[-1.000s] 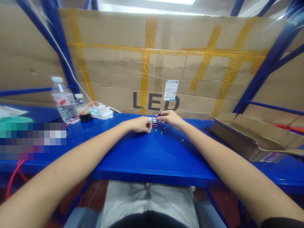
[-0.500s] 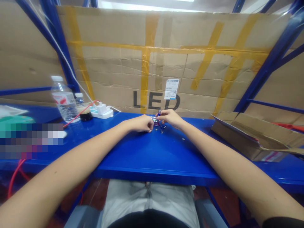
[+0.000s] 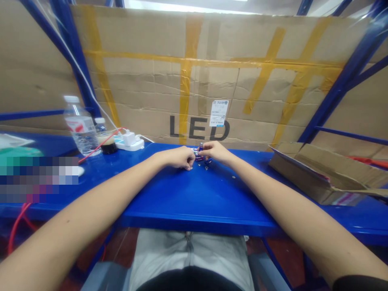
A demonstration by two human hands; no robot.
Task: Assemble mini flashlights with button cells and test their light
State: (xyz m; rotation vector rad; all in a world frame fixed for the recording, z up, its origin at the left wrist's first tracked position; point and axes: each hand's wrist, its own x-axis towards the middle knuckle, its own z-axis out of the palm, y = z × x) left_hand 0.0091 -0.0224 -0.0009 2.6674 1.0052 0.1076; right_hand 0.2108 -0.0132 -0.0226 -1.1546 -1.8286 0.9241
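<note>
At the back middle of the blue table (image 3: 194,198), my left hand (image 3: 182,157) rests with its fingers curled closed. A tiny pale spot shows at its fingertips, too small to name. My right hand (image 3: 215,151), just beside it, pinches a small shiny blue piece (image 3: 201,147) upright between thumb and fingers. Between the two hands lie several thin shiny strips (image 3: 197,154), partly hidden by the fingers. A dark blue bit (image 3: 207,161) and a small metal bit (image 3: 206,167) sit under my right hand.
An open cardboard box (image 3: 321,178) stands at the right. On the left are a water bottle (image 3: 79,129), a cup of dark liquid (image 3: 108,146), a power strip (image 3: 133,144) and a red cable (image 3: 104,142). A large cardboard sheet (image 3: 145,93) closes off the back.
My right hand has shifted slightly left and down, bringing the small blue piece closer to my left hand. My left hand has hardly moved.
</note>
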